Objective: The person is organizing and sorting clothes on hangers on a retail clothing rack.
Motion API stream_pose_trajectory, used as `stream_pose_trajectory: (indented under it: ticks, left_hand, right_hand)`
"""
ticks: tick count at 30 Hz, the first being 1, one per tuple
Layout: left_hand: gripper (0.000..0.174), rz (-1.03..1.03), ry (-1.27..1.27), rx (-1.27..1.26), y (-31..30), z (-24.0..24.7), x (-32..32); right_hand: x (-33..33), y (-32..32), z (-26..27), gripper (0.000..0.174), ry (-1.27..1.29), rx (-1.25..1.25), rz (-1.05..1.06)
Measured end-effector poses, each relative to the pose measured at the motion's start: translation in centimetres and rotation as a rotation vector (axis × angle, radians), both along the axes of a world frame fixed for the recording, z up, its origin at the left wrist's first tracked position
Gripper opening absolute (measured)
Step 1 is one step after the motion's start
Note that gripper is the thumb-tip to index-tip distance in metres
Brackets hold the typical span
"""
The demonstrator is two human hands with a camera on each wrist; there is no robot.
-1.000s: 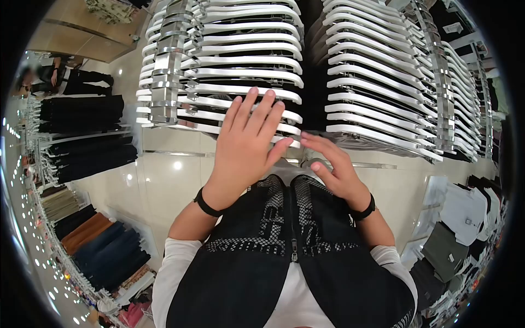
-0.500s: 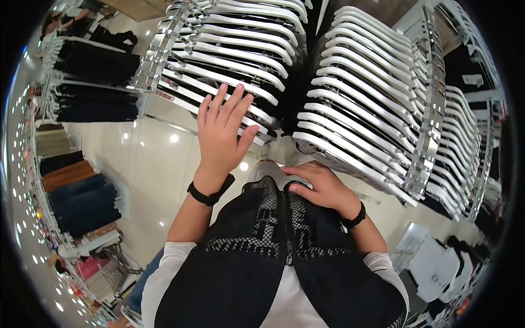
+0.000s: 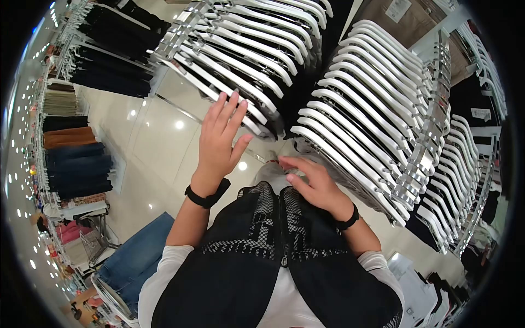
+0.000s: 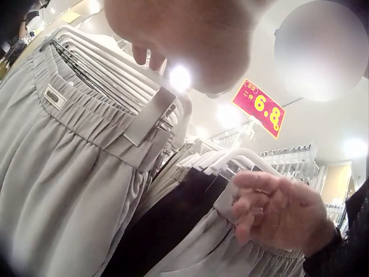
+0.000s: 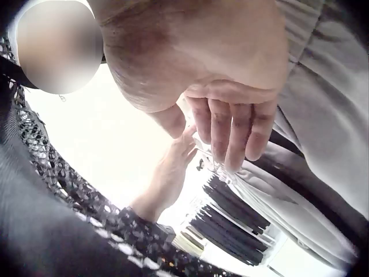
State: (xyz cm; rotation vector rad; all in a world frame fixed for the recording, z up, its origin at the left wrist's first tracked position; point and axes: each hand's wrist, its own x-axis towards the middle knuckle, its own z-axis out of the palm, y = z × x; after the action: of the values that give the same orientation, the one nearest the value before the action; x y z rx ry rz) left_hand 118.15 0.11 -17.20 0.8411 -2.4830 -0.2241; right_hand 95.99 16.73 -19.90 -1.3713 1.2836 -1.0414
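Observation:
My left hand (image 3: pixel 219 136) is raised flat, fingers straight and together, over the front white hangers (image 3: pixel 240 82) of the left row; in the left wrist view it (image 4: pixel 190 40) hovers above grey trousers (image 4: pixel 69 150) clipped to hangers. My right hand (image 3: pixel 311 183) sits lower, near my chest. Its fingers curl at the waistband of the grey trousers (image 3: pixel 273 169) at the front of the right hanger row (image 3: pixel 355 109). The left wrist view shows that hand (image 4: pixel 277 210) pinching the waistband edge. In the right wrist view its fingers (image 5: pixel 230 127) hang curled beside grey fabric (image 5: pixel 328 115).
Two dense rows of white hangers with dark and grey garments hang from metal rails (image 3: pixel 426 142). More racks of dark clothing (image 3: pixel 104 38) stand at the left across a glossy floor (image 3: pixel 158 147). Folded jeans (image 3: pixel 136 257) lie at the lower left. A red price sign (image 4: pixel 259 107) hangs overhead.
The view has swung to the right along the racks. My left hand stayed flat over the left hangers; my right hand curled in and closed on the grey trousers' waistband.

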Motion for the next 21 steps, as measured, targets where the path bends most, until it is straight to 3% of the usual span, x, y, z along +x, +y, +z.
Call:
stream_pose_trajectory:
  ticks: [4,8,17,21]
  left_hand:
    - [0.052,-0.012,0.05,0.022,0.2,-0.6,1.6]
    - [0.053,0.084,0.048,-0.002,-1.3,-0.6,4.0]
    - [0.061,0.341,0.254,0.269,-9.0,-2.8,9.7]
    - [0.06,0.298,0.35,0.4,-13.8,-5.0,12.2]
  right_hand:
    - [0.9,-1.5,2.3,0.037,0.047,-0.184,-0.072]
    - [2.2,-2.5,3.8,0.039,0.034,-0.415,-0.159]
    - [7.2,-9.7,5.3,0.05,0.604,-0.645,-0.346]
    - [9.9,-13.3,5.5,0.033,0.878,-0.556,-0.463]
